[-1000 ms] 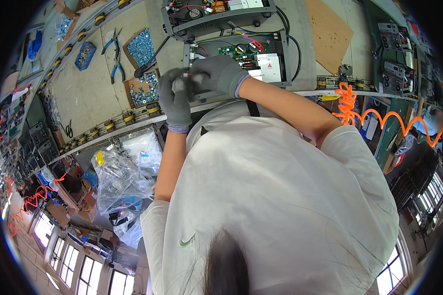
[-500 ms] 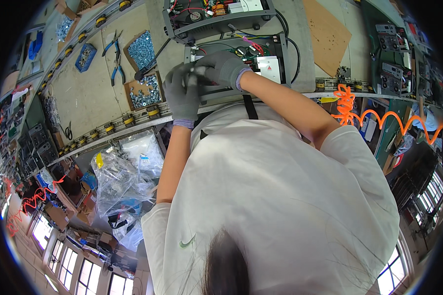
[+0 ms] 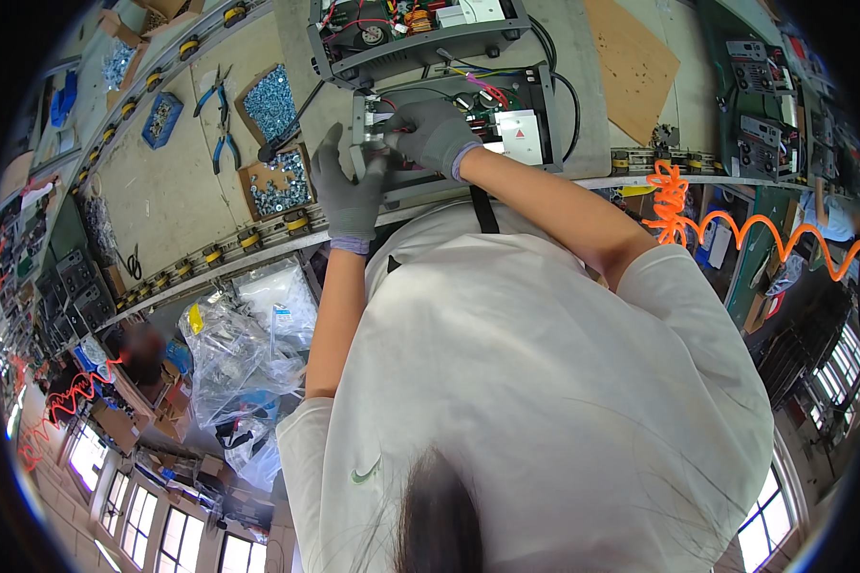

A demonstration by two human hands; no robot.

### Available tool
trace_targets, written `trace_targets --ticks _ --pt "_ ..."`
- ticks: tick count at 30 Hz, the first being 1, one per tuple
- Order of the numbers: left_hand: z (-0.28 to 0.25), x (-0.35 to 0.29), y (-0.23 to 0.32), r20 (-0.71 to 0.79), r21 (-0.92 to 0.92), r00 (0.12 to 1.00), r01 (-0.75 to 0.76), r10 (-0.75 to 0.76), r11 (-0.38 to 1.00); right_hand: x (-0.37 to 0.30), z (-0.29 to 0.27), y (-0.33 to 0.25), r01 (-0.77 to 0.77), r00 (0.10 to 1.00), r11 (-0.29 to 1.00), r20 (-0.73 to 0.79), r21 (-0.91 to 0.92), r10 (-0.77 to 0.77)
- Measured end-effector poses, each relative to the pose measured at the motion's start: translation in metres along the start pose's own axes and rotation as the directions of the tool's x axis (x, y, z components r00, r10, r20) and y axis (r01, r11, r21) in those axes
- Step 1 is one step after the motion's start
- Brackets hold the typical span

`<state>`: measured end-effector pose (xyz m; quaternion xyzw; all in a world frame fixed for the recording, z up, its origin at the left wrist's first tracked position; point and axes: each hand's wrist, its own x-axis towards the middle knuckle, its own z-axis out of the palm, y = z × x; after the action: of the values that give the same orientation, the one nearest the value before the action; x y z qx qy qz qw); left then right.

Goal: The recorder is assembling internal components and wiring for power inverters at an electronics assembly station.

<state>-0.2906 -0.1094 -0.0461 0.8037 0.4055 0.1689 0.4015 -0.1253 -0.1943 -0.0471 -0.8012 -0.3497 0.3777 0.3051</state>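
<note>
An open dark grey metal case (image 3: 549,115) with a green circuit board, coloured wires and a white labelled block (image 3: 519,137) lies before me. My gloved left hand (image 3: 350,196) is at its near left corner, fingers and thumb apart. A pale metallic patch (image 3: 364,158) shows between them; I cannot tell whether it is a loose part or the case. My gloved right hand (image 3: 432,137) reaches over the case's left half, its fingers bent and drawn together close to the left thumb. Whatever its fingertips hold is hidden.
A second open case (image 3: 420,55) stands behind. To the left are boxes of small screws or nuts (image 3: 270,103) (image 3: 277,181), blue-handled pliers (image 3: 225,143) and a blue tray (image 3: 163,119). A roller track (image 3: 251,239) edges the bench. Orange coiled hose (image 3: 674,196) hangs at right.
My left hand has opened, its fingers spreading apart from the right fingertips. My right hand has shifted slightly left, still over the case.
</note>
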Motion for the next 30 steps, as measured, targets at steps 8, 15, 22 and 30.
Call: trace_targets --ticks 8,15,22,30 --pt "0.013 -0.003 -0.012 0.056 0.117 0.998 -0.021 0.015 0.993 0.004 0.014 0.002 -0.057 0.998 0.988 -0.005 0.144 0.059" --pt "0.013 -0.003 -0.011 0.072 0.072 0.997 -0.025 0.02 0.997 0.014 0.027 0.009 -0.157 0.987 0.946 0.063 0.285 0.146" --pt "0.013 -0.001 -0.014 0.1 0.117 0.993 -0.076 0.064 0.99 0.025 0.038 0.007 -0.333 0.942 0.885 0.164 0.327 0.293" --pt "0.01 -0.004 -0.015 0.098 0.162 0.992 -0.091 0.076 0.983 -0.003 0.005 -0.013 -0.011 1.0 1.0 0.028 0.007 0.011"
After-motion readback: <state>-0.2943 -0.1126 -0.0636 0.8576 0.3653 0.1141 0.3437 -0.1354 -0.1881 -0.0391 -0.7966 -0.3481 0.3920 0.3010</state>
